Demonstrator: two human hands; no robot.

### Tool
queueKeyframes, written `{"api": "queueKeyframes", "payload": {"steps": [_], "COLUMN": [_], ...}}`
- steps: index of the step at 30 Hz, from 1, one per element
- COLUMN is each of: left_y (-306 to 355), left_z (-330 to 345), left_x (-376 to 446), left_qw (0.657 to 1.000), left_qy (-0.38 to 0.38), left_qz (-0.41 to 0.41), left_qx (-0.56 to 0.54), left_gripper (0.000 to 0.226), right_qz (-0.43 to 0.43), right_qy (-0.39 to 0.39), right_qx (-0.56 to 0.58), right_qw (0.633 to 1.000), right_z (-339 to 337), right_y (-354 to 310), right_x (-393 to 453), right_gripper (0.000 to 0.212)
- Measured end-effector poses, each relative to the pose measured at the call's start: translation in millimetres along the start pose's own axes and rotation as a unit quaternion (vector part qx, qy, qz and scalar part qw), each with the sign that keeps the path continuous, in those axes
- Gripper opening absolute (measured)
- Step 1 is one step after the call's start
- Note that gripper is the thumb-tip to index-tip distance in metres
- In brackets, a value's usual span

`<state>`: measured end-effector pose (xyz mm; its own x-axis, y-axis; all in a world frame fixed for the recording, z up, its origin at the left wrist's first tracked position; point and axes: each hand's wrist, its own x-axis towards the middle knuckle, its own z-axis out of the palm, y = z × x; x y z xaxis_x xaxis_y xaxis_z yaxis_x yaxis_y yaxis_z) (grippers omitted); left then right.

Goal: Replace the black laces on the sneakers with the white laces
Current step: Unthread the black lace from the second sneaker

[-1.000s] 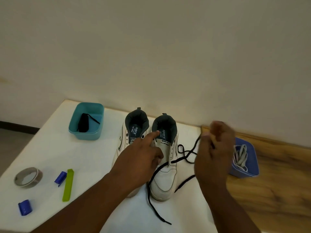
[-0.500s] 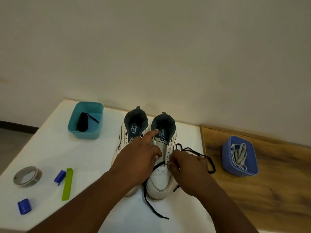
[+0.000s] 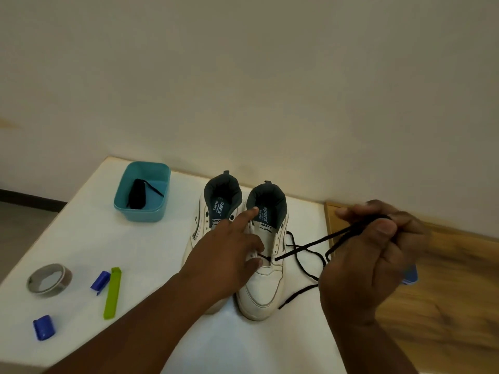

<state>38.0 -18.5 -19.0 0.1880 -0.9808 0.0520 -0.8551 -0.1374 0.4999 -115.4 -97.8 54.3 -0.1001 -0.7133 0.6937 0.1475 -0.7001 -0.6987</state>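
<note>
Two bare forearms are seen, entering from the lower edge of the view. No sleeve, glove, watch or ring is worn on either. The left hand (image 3: 229, 255) and the right hand (image 3: 370, 265) are uncovered, with short, plain fingernails shown on the visible fingers (image 3: 252, 211).

Two white sneakers (image 3: 259, 287) stand side by side; black lace (image 3: 305, 245) trails from the right one.

Likely home room: plain wall (image 3: 243, 76), white table (image 3: 81, 238), wood-look floor (image 3: 445, 306)
</note>
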Motion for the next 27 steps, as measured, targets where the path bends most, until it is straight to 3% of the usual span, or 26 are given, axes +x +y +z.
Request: {"api": "queueKeyframes", "payload": {"steps": [4,8,11,14,18,23,27], "left_y": [5,8,11,12,16,33,55], "left_z": [-1,-5,-3,-3,-21,-44,-67], "left_x": [0,0,0,1,-2,-11,-26], "left_qw": [0.999,0.998,0.999,0.993,0.942,0.857,0.869], "left_qy": [-0.03,-0.043,-0.04,0.06,0.159,0.073,0.003], "left_qz": [-0.021,-0.025,-0.035,-0.03,-0.014,0.015,0.025], "left_qx": [0.024,0.025,0.006,-0.102,-0.294,-0.509,-0.494], "left_gripper": [0.039,0.049,0.059,0.053,0.051,0.044,0.032], "right_qz": [-0.042,-0.047,0.045,0.13,0.178,0.221,0.189], "right_qy": [0.01,0.016,-0.066,-0.15,-0.246,-0.36,-0.39], "right_qx": [0.025,0.023,-0.027,-0.115,-0.17,-0.149,-0.142], "right_qw": [0.999,0.998,0.996,0.973,0.937,0.894,0.89], "right_z": [5,9,15,11,4,-1,2], "right_y": [-21,-38,-34,-17,-8,-31,-68], "right_x": [14,22,12,-4,0,12,25], "right_gripper": [0.007,0.034,0.011,0.014,0.016,0.016,0.016]}}
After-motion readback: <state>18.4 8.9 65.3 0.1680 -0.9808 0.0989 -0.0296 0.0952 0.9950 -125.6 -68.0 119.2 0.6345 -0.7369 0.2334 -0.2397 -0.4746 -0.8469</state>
